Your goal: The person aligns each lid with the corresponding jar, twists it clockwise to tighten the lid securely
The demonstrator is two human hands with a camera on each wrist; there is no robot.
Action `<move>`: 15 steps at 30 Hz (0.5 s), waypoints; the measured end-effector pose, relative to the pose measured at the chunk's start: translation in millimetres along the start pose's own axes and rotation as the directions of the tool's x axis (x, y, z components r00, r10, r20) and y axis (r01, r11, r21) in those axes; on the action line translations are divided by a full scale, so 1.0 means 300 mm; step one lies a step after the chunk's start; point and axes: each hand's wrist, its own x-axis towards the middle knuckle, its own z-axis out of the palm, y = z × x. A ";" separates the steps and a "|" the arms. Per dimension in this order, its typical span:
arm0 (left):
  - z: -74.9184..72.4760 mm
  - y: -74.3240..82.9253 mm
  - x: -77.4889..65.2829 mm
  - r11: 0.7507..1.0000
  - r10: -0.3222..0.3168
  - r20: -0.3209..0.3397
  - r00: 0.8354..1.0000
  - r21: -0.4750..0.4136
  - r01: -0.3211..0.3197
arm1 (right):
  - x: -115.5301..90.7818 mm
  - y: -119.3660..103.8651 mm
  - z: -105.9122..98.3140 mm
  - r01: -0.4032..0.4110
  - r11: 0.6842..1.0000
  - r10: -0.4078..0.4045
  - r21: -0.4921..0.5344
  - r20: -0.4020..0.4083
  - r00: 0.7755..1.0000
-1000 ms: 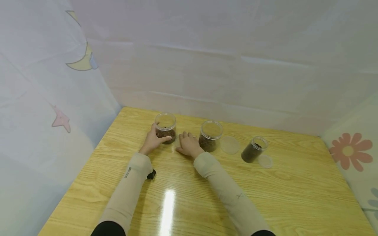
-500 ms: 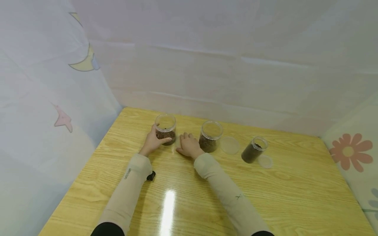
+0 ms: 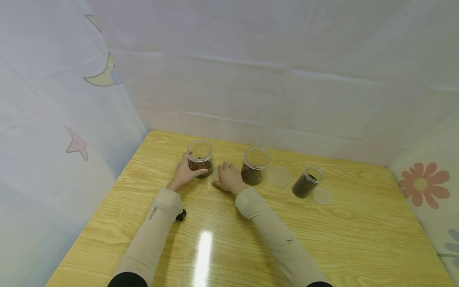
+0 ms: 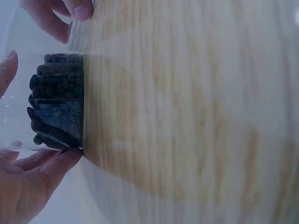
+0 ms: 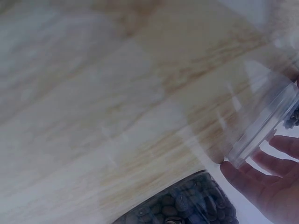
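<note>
In the head view my left hand (image 3: 184,173) grips a clear, lidless jar (image 3: 201,164) partly filled with dark coffee beans. The thumb lies across its front; the other fingers are mostly behind it. The left wrist view shows the beans (image 4: 58,100) through the jar wall. Just right of that jar, my right hand (image 3: 229,178) covers most of a clear round lid (image 3: 216,173) lying on the table. In the right wrist view the fingers (image 5: 247,179) hold the rim of this lid (image 5: 264,126). A second open jar of beans (image 3: 254,171) stands right beside the right hand.
Right of the second jar lies another round lid (image 3: 278,176). Farther right are a narrower open jar (image 3: 306,183) of dark beans and a small lid (image 3: 321,196). The wooden table (image 3: 229,247) meets a pale cloth backdrop (image 3: 251,79) at its back edge.
The left hand and its jar have come slightly nearer to me. My right hand stays at the lid almost unmoved. The other jars and lids have not moved.
</note>
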 end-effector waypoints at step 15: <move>-0.003 0.001 -0.010 0.999 -0.012 -0.029 0.999 0.051 0.014 | -0.014 -0.006 -0.010 -0.005 1.000 0.005 0.020 0.003 1.000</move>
